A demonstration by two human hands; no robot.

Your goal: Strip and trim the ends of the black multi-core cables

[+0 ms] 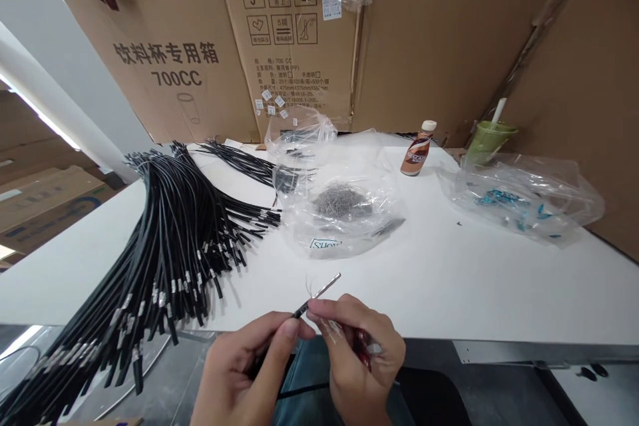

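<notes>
Just past the table's front edge, my left hand (254,366) is closed around a black cable (301,311), with thumb and forefinger near its stripped end. That end, a silvery foil-like length (329,285), points up and to the right, and fine loose strands stand off it. My right hand (357,353) pinches the cable where the black jacket meets the silvery part. Tucked in my right palm is a red object (361,349), mostly hidden by the fingers; its kind cannot be made out. More of the black cable hangs below, across my lap.
A large bundle of black cables (164,233) with silvery bands covers the table's left. Behind my hands lies a clear bag (344,206) of small grey metal pieces. A brown bottle (417,150), a green cup (492,136) and a bag with blue bits (519,206) stand right. Cardboard (429,40) walls the back.
</notes>
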